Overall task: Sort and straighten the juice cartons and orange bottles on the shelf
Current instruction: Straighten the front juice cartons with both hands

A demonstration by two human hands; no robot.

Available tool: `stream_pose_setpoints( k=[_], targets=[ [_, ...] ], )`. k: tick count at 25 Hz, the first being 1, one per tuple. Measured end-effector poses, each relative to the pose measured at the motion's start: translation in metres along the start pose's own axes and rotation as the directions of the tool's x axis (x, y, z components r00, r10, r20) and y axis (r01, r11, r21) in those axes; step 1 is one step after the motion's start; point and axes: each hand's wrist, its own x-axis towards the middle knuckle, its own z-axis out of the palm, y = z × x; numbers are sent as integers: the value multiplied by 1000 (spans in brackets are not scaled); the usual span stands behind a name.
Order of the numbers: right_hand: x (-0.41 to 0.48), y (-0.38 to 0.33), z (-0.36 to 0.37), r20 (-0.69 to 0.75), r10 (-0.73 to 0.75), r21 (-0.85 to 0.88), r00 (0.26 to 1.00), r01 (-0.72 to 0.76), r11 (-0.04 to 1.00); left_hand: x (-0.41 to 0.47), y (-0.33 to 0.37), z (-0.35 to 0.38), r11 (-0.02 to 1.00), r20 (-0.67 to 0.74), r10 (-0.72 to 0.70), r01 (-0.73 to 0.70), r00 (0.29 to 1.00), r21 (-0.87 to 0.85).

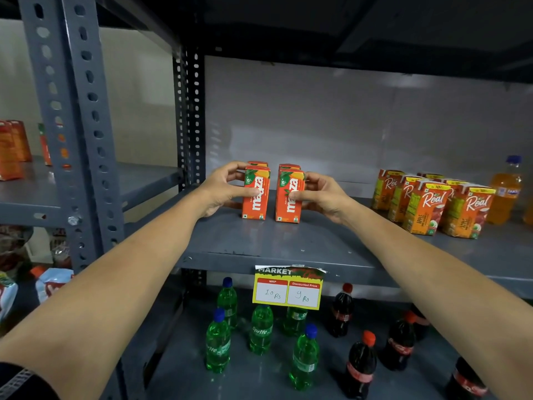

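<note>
Two short rows of orange Maaza juice cartons stand upright on the grey metal shelf. My left hand grips the left front Maaza carton. My right hand grips the right front Maaza carton. More Maaza cartons show behind each front one. To the right stands a group of Real apple juice cartons. An orange bottle with a blue cap is at the far right.
A price tag hangs from the shelf's front edge. Below are green Sprite bottles and dark cola bottles. A slotted steel upright stands at left, with more orange cartons on the neighbouring shelf.
</note>
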Motion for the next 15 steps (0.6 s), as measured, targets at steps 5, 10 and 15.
stream_pose_setpoints(
  k=[5,10,15],
  targets=[
    [-1,0,0,1,-13,-11,1000,13,1000,0,1,-1,1000,-10,4,-4,1000,27],
    [-1,1,0,4,-2,-2,1000,2,1000,-2,2,-2,999,-9,21,-20,1000,31],
    [-1,2,-2,8,2,4,1000,-2,1000,-3,2,-2,999,-3,22,-22,1000,35]
  ],
)
